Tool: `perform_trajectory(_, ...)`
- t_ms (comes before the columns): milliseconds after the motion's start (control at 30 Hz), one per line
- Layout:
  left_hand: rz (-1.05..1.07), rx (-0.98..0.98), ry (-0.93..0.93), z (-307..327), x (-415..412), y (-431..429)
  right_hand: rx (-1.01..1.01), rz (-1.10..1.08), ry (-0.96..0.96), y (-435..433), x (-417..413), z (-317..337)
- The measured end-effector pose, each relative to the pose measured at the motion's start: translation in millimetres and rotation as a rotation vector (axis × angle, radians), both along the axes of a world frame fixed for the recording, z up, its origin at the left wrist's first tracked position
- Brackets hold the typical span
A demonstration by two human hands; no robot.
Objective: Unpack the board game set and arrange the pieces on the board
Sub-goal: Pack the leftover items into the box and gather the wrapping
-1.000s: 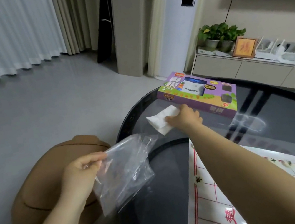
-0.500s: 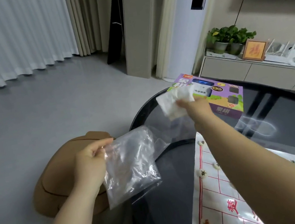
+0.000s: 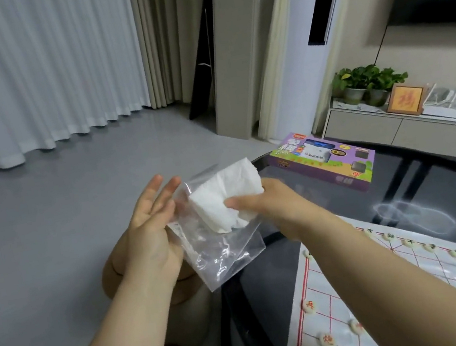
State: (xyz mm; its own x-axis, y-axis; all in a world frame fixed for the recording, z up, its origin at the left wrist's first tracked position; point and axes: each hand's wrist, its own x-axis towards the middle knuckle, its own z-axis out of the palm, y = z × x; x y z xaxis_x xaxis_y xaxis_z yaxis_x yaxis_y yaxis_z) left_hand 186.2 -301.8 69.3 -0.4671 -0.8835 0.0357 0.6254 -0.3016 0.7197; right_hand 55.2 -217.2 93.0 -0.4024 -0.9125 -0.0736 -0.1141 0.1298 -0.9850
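Below my hands, xiangqi pieces (image 3: 327,341) mostly set on board (image 3: 324,286). Right hand (image 3: 267,199) clutches tissue (image 3: 225,200); left hand (image 3: 152,231) w/ fingers spread pins plastic bag (image 3: 222,252). Tidy-up left.

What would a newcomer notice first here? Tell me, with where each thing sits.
Centre frame, the right hand grips a crumpled white tissue against a clear plastic bag that the left hand holds with its fingers spread. Behind them a purple box lies at the far edge of the dark glass table. At lower right lies the board, red-lined, with round pieces already on it.
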Motion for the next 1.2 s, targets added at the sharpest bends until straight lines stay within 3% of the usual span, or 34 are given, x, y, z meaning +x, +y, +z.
perform_trajectory(100,-0.074,0.031,0.033,3.6,13.5,4.4,0.041,0.048,0.027,3.0,12.0,2.4)
perform_trajectory(200,-0.194,0.031,-0.065,4.0,31.5,-0.8,0.038,0.089,0.122,4.7,19.5,8.3)
perform_trajectory(333,-0.413,-0.052,-0.354,4.3,57.7,-11.1,0.094,0.170,0.290,4.4,30.2,15.7)
perform_trajectory(500,-0.573,-0.353,-0.787,1.2,72.9,-4.6,0.124,0.205,0.478,-11.2,55.0,16.9)
perform_trajectory(600,-0.465,-0.292,-0.646,-7.6,77.8,-8.9,0.055,0.103,0.436,-18.5,58.4,11.4)
perform_trajectory(700,-0.354,-0.161,-0.473,-16.4,82.4,-16.5,0.033,-0.052,0.067,-17.9,53.4,0.0)
perform_trajectory(767,-0.316,-0.124,-0.436,-21.9,82.2,-18.2,0.137,0.089,-0.133,-14.4,51.3,-11.0)
perform_trajectory(867,-0.290,-0.191,-0.423,-26.1,78.0,-17.3,0.153,0.359,-0.179,-16.9,58.2,-26.9)
perform_trajectory(1033,-0.318,-0.109,-0.396,-39.1,76.5,-20.7,-0.023,0.247,-0.324,-33.2,62.9,-45.4)
perform_trajectory(1200,-0.442,0.082,-0.224,-46.1,86.3,-21.3,-0.053,0.306,-0.283,-35.9,57.1,-55.2)
